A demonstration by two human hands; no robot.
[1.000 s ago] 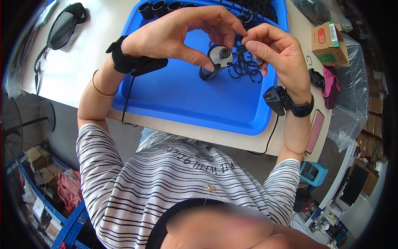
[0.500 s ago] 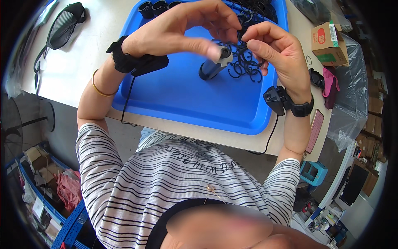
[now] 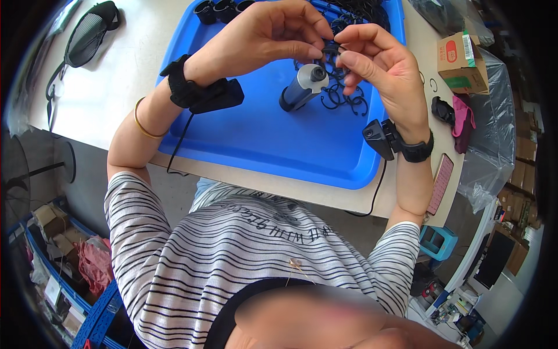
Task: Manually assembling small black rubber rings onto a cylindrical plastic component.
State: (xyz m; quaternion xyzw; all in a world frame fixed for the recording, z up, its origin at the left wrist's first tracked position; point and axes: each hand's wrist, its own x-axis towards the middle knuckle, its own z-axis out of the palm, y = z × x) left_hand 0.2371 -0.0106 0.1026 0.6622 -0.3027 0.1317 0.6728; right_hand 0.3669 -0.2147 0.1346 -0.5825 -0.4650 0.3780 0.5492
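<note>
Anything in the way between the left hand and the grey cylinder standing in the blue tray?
Nothing visible stands between the left hand and the grey cylinder, whose dark top knob is exposed just below the thumb. The loose black rings lie to its right, outside that gap.

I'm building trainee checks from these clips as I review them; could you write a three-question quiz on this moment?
1. Which object stands on the blue tray, just below the left hand in the picture? a) a mug b) a grey-topped cylinder c) a pair of pliers
2. True or false: the left hand is wrapped around that object.
3. Fill in: the cardboard box is on the person's ___ side of the tray.

Key: 1 b; 2 false; 3 right.
</note>
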